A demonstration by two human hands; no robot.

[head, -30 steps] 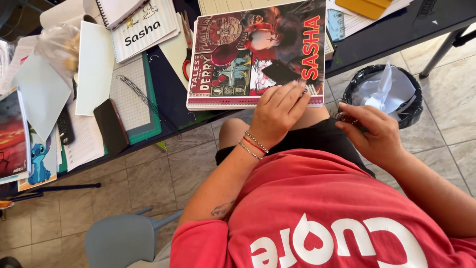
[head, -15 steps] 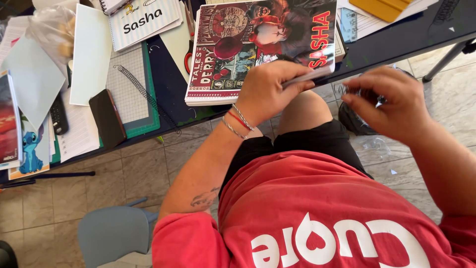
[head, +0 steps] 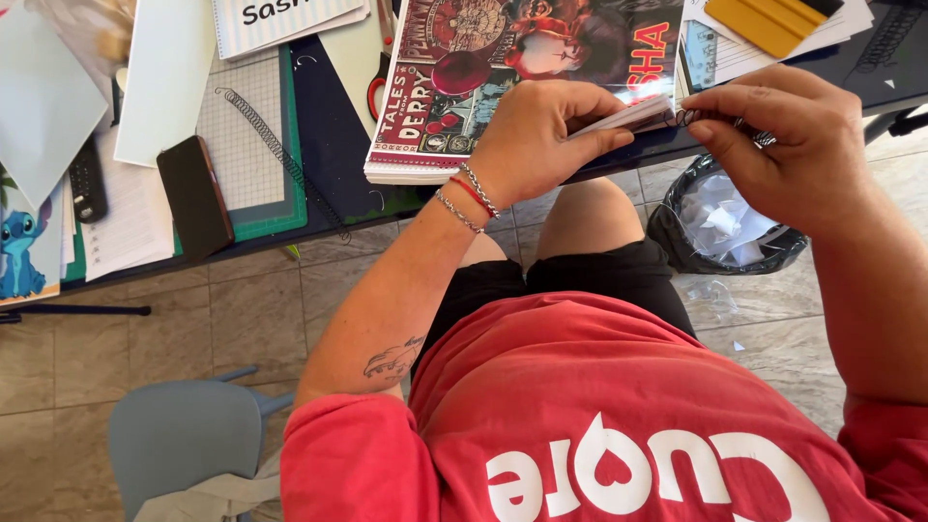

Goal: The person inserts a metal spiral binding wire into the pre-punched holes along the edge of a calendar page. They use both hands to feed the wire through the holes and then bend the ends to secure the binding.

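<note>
A notebook with a colourful red illustrated cover [head: 464,87] lies on the dark table [head: 333,145]. My left hand [head: 546,130] grips its near right corner and lifts the stack of pages there. My right hand [head: 783,145] pinches a dark wire spiral binding coil [head: 701,117] at that same corner, its end touching the page edge. Bracelets circle my left wrist.
A loose spiral coil [head: 275,155] lies on a green cutting mat [head: 246,145] beside a black phone [head: 195,193]. Papers, another notebook and a yellow scraper [head: 773,21] crowd the table. A black-lined waste bin [head: 725,227] stands on the tiled floor; a grey chair [head: 184,440] is at lower left.
The view has shifted so the table sits closer. My left hand slid from the cover's middle to its right corner and raised the pages, and my right hand brought the coil up to that corner.
</note>
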